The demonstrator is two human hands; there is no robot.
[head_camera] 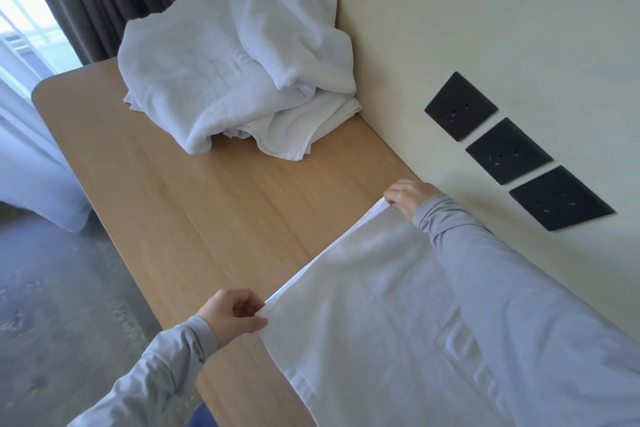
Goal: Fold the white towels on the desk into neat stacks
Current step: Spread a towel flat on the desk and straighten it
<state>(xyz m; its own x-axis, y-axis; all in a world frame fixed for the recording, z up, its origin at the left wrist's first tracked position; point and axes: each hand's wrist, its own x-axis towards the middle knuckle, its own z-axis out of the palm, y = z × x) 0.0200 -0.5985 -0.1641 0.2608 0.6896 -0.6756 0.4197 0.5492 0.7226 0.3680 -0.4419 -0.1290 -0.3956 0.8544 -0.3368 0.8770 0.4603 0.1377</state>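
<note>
From my head camera, I have a white towel spread at about five o'clock on the wooden desk. My left hand is closed in a pinch on its near corner at seven o'clock, and my right hand is closed on the far corner at two o'clock, close by the wall — the edge runs taut between them. The unfolded heap of towels sits at twelve o'clock, well apart from my work, against the wall. To fold well, I judge I should keep both pinches firm and level, carry this edge over evenly to meet the opposite one, and line up the corners before letting go — then smooth it flat.
</note>
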